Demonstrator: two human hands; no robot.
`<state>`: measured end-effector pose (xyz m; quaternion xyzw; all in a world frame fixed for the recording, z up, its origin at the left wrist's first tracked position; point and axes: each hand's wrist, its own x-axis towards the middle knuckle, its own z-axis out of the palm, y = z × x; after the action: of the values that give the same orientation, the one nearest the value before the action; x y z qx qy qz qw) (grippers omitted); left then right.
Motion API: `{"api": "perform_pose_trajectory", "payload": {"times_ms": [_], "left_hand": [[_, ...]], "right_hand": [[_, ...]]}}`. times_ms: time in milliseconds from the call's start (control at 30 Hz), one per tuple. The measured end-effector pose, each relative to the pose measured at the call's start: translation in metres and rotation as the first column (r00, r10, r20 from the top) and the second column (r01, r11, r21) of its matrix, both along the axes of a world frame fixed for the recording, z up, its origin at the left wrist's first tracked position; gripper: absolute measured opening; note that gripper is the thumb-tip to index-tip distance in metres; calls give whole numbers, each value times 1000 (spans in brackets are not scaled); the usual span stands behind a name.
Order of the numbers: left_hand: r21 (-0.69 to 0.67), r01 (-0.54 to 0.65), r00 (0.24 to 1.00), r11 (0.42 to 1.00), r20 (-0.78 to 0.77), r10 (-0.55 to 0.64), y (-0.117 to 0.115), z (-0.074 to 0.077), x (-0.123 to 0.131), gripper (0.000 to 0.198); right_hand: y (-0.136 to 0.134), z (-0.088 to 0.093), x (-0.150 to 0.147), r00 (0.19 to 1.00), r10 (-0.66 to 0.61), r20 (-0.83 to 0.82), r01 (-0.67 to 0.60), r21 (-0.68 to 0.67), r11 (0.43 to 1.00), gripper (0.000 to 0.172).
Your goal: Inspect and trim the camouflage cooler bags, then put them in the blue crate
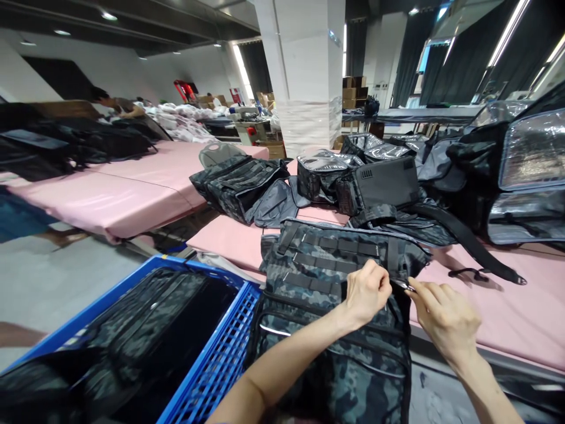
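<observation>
Pink counter (525, 315) lies under the camouflage bag (309, 312), whose long axis runs 12 to 6 o'clock, overhanging the near edge. Left fingers (383, 279) curl over it, grip unclear; right fingers (419, 288), nearer its 3 o'clock edge, pinch a shiny piece (404, 285). Room opens at 4 o'clock; blue crate (238, 330) bounds 8.

Left hand (368, 290) clenched, right hand (448, 315) palm down, fingertips (416, 285) pinched, hands near each other, forearms (293, 356) bare.
</observation>
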<state>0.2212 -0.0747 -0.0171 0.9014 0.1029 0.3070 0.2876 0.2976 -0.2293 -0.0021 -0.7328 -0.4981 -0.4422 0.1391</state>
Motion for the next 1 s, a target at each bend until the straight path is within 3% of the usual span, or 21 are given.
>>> {"api": "perform_pose_trajectory", "payload": {"times_ms": [67, 133, 233, 333, 433, 500, 533, 567, 667, 767, 833, 900, 1000], "left_hand": [[113, -5, 1000, 994, 0, 5, -1, 0, 0, 18], [139, 4, 1000, 990, 11, -6, 0, 1, 0, 18], [10, 81, 995, 997, 49, -82, 7, 6, -8, 16], [-200, 162, 987, 966, 43, -157, 20, 11, -32, 15], [-324, 258, 937, 910, -146, -318, 33, 17, -60, 15], [-345, 341, 822, 874, -341, -455, 40, 23, -69, 22], [-324, 354, 779, 877, -417, -468, 42, 26, -68, 28], [-277, 339, 774, 899, -460, -434, 44, 28, -64, 31], [-41, 193, 918, 980, -345, -195, 45, 27, -36, 21], [99, 150, 975, 984, -182, -131, 42, 14, -4, 29], [114, 164, 976, 980, -162, -144, 38, 5, 10, 34], [102, 159, 977, 982, -158, -142, 34, 0, 16, 32], [98, 156, 980, 983, -138, -142, 31, 1, 15, 25]], "right_hand": [[2, 2, -2, 1000, -3, 6, 3, 8, 1000, 10], [1, 1, -3, 1000, 11, -20, -11, 9, 1000, 10], [-8, -4, 3, 974, 91, -208, -74, 84, 994, 11], [-25, -15, 15, 891, 144, -431, -21, 277, 961, 16], [-36, -25, 23, 825, 144, -546, 65, 345, 936, 27], [-32, -27, 21, 812, 141, -567, 60, 321, 945, 37], [-28, -27, 19, 815, 146, -560, 33, 296, 955, 40], [-21, -25, 15, 826, 153, -543, -3, 266, 964, 39], [4, -20, 4, 900, 135, -414, -71, 167, 983, 24], [24, -22, 2, 955, 29, -296, 16, 150, 989, 18], [30, -26, 5, 899, 74, -432, 36, 241, 970, 15], [33, -29, 10, 752, 215, -624, 40, 368, 929, 12], [36, -28, 17, 550, 379, -744, 58, 487, 872, 14]]}}
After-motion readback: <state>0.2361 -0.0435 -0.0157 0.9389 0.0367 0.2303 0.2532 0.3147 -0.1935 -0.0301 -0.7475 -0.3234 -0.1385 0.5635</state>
